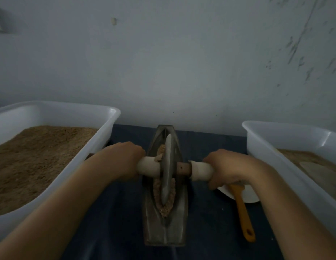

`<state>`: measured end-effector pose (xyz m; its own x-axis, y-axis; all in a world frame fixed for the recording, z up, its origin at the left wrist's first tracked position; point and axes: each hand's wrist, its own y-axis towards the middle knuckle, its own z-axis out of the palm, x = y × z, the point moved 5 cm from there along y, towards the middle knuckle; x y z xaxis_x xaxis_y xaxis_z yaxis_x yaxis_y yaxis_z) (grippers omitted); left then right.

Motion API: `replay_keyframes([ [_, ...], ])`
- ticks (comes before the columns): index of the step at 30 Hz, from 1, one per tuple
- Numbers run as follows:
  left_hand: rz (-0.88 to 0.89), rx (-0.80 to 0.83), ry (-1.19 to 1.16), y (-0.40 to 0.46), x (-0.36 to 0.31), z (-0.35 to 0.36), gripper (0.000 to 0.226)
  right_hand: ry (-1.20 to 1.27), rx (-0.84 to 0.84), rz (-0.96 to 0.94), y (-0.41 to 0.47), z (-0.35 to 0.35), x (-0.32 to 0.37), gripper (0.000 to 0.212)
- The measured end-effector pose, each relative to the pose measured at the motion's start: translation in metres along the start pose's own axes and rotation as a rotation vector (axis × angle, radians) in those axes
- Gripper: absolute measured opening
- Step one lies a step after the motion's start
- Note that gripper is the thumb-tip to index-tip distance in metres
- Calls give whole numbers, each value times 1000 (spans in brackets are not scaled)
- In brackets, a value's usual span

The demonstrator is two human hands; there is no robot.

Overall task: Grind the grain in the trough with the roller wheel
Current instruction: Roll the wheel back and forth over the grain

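At the far left stands a white tub (pixel 105 132) full of brown meal. The left hand (pixel 125 156) is curled around the left handle (pixel 148 167). In the middle, the roller wheel (pixel 168 166) stands upright in the trough (pixel 163 228), with grain (pixel 166 203) around it. The right hand (pixel 227 167) grips the right handle (pixel 201 170). An orange spatula (pixel 243 214) lies beside a second tub (pixel 261 141).

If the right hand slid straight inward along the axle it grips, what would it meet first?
Probably the roller wheel. The right hand grips the white sleeve; inward lies only a short bare stretch of axle, then the wheel standing in the trough.
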<state>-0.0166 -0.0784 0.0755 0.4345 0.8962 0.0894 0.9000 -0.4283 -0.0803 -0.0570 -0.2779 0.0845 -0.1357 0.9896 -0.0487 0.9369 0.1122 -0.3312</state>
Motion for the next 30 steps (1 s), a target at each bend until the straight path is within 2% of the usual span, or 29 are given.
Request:
replay_keyframes([
  [4,-45,-96,0,9,0,-4,30,-3,-162,42,15,-1,-7,18],
  [7,-71,-313,31,19,2,-4,22,-37,-481,70,30,-3,-12,13],
  [10,-92,-544,-3,24,6,4,24,-79,-811,96,37,-4,-9,9],
  [13,-100,-622,-46,26,9,11,29,-74,-948,77,37,-5,-6,10],
  [16,-69,-572,-15,25,8,7,24,-93,-832,81,35,-6,-7,9],
  [20,6,-428,42,18,2,-2,26,-68,-410,49,28,0,-10,15],
  [24,31,-190,11,3,-1,-4,23,-2,-123,-3,4,2,-5,24],
  [27,56,-17,-12,-6,-1,-1,30,15,-30,-31,-8,1,-3,21],
  [30,54,38,-9,-7,-2,-1,27,21,-21,-44,-6,0,-2,20],
])
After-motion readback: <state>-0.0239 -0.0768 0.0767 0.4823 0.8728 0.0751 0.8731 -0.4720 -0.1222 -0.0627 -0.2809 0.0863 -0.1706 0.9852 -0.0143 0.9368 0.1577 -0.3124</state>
